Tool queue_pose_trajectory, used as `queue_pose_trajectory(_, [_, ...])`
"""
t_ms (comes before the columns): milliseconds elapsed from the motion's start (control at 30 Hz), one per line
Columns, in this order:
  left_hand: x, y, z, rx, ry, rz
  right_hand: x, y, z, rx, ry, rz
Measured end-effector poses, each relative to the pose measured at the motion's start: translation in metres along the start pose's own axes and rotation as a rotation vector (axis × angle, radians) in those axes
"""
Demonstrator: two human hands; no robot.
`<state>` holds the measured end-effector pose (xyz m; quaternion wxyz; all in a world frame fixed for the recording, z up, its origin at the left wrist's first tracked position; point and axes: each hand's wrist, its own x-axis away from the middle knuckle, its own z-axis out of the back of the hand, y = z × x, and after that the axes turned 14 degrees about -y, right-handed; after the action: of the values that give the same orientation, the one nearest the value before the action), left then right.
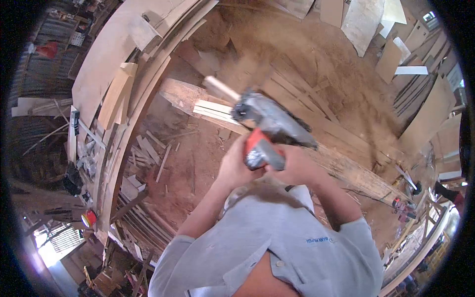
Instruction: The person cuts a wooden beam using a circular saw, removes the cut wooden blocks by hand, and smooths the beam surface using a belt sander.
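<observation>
In front of my waist I hold a red and grey power tool, with a long grey part and a dark end pointing up and left. It is blurred, and its exact kind is unclear. My left hand closes around its left side. From the right, my right hand grips it too, its fingers partly hidden. Just past the tool's dark end, pale wooden strips lie along a rough beam. Another pale stick juts out beside the tool.
The rough plank runs on to the right, towards a red tool at its end. A stack of curved boards stands at left. Wood scraps litter the dusty floor, and loose panels lie at upper right.
</observation>
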<state>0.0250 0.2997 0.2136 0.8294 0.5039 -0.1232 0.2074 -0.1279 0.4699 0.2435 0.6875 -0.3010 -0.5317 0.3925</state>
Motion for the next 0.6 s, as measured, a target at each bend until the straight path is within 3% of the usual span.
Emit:
queue_pose_trajectory(67, [-0.03, -0.029, -0.042, 0.241, -0.002, -0.426, 0.036, 0.025, 0.008, 0.005, 0.084, -0.077])
queue_pose_trajectory(200, [-0.091, 0.029, -0.087, 0.528, -0.132, -0.31, 0.091, 0.081, 0.008, 0.166, 0.139, -0.237])
queue_pose_trajectory(233, [-0.11, 0.048, -0.099, 0.627, -0.283, -0.146, 0.099, 0.1, 0.006, 0.213, 0.132, -0.279])
queue_pose_trajectory(300, [-0.143, 0.081, -0.134, 0.493, -0.37, -0.039, 0.113, 0.113, 0.01, 0.357, 0.089, -0.454])
queue_pose_trajectory(433, [-0.154, 0.1, -0.183, 0.435, -0.429, 0.037, 0.124, 0.194, -0.013, 0.645, 0.292, -0.314])
queue_pose_trajectory(500, [-0.153, 0.07, -0.215, 0.636, -0.426, -0.186, 0.125, 0.223, -0.035, 0.79, 0.446, -0.265])
queue_pose_trajectory(533, [-0.143, 0.074, -0.22, 0.735, -0.427, -0.296, 0.12, 0.236, -0.041, 0.73, 0.506, -0.204])
queue_pose_trajectory(600, [-0.13, 0.064, -0.213, 0.653, -0.449, -0.212, 0.11, 0.252, -0.058, 0.604, 0.617, -0.087])
